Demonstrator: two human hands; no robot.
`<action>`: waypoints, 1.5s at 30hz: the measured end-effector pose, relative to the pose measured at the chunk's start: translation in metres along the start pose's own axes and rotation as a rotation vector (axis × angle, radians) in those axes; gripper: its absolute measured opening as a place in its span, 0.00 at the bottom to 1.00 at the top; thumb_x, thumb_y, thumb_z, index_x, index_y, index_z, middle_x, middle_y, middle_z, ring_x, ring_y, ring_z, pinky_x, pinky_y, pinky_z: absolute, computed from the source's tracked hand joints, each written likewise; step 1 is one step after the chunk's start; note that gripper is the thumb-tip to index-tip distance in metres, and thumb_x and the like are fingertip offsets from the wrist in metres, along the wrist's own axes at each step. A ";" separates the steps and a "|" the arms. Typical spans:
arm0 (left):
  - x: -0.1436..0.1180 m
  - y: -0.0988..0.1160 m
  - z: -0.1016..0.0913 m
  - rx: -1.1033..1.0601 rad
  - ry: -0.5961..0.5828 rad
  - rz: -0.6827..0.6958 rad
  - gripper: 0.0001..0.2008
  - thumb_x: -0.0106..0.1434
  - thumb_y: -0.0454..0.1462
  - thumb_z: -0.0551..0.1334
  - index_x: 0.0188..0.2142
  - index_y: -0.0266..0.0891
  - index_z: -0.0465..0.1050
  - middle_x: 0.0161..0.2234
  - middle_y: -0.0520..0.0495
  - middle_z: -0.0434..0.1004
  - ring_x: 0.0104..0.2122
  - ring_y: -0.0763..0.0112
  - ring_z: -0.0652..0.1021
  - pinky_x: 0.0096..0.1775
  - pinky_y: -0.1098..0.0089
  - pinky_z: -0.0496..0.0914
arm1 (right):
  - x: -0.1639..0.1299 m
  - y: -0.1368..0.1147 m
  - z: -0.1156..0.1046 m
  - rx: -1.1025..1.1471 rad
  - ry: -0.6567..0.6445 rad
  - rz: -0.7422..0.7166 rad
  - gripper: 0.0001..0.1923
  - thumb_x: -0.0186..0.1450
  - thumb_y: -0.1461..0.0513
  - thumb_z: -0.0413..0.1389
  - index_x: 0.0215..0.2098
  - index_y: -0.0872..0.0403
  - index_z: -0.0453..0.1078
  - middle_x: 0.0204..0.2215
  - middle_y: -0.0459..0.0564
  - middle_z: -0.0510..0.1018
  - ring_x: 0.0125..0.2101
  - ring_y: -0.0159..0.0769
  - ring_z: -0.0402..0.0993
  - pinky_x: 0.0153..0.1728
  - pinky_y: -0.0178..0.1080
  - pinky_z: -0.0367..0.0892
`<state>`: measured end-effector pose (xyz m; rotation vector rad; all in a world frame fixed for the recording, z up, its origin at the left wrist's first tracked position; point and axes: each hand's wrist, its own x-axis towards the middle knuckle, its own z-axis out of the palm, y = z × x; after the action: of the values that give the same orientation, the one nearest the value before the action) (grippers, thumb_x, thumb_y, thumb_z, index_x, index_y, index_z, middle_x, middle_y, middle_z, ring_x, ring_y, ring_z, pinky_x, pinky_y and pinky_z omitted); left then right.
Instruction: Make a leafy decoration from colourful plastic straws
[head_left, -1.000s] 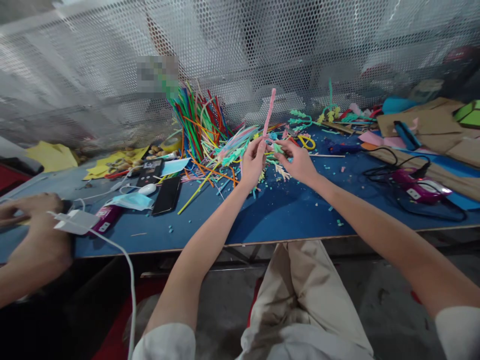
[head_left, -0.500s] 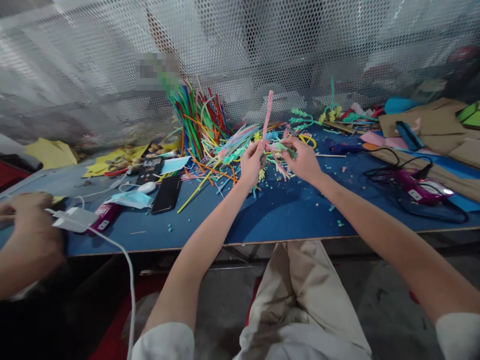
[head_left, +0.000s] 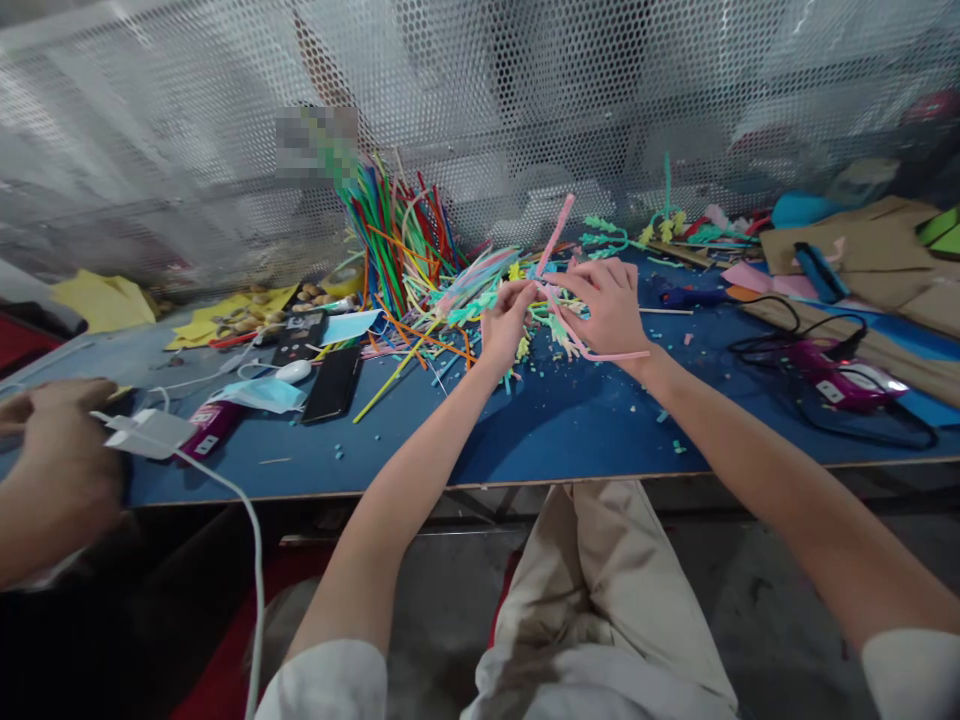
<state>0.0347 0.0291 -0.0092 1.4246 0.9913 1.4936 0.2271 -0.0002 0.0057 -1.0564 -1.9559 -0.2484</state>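
Above the blue table, my left hand (head_left: pixel 507 325) pinches a pink pipe cleaner (head_left: pixel 555 237) whose upper end sticks up and leans right. My right hand (head_left: pixel 606 303) meets it at the same spot, its thumb and fingers closed on the pink piece, back of the hand towards me. A bent pink length (head_left: pixel 611 356) runs below the right hand to the wrist. The exact twist between the fingertips is too small to make out. Behind my hands lies a heap of pastel pipe cleaners (head_left: pixel 480 283).
A tall bundle of coloured pipe cleaners (head_left: pixel 386 240) stands at the back. To the left are a black phone (head_left: pixel 331 385), a face mask (head_left: pixel 271 396) and another person's hand (head_left: pixel 64 430). At right lie a glue gun (head_left: pixel 694 297), a purple power strip (head_left: pixel 840 378) and brown paper (head_left: pixel 862 240).
My right hand has turned over and moved up against the left fingertips. The upright pink end now leans right, and a bent pink length shows below the right hand.
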 end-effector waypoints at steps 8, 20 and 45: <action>-0.003 0.005 -0.003 0.291 -0.085 0.244 0.12 0.73 0.48 0.67 0.44 0.42 0.82 0.41 0.46 0.88 0.43 0.64 0.86 0.45 0.67 0.78 | 0.007 -0.003 -0.020 0.010 -0.071 -0.113 0.18 0.80 0.48 0.51 0.51 0.39 0.83 0.50 0.49 0.86 0.59 0.56 0.72 0.66 0.69 0.56; -0.013 0.031 0.001 0.349 -0.249 0.402 0.15 0.75 0.49 0.65 0.41 0.42 0.81 0.37 0.47 0.88 0.39 0.63 0.87 0.45 0.65 0.77 | 0.010 0.012 -0.025 -0.163 0.036 -0.126 0.19 0.81 0.51 0.50 0.49 0.45 0.83 0.49 0.49 0.87 0.59 0.51 0.72 0.67 0.65 0.51; -0.017 0.040 -0.005 0.854 0.076 0.655 0.18 0.75 0.53 0.62 0.52 0.47 0.82 0.53 0.42 0.86 0.61 0.48 0.77 0.67 0.48 0.63 | 0.009 0.047 0.019 0.617 0.334 0.496 0.25 0.67 0.38 0.64 0.38 0.50 0.78 0.30 0.52 0.84 0.28 0.42 0.79 0.31 0.45 0.75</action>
<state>0.0281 -0.0010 0.0223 2.4943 1.3802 1.6472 0.2495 0.0440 -0.0090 -0.9638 -1.2859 0.4066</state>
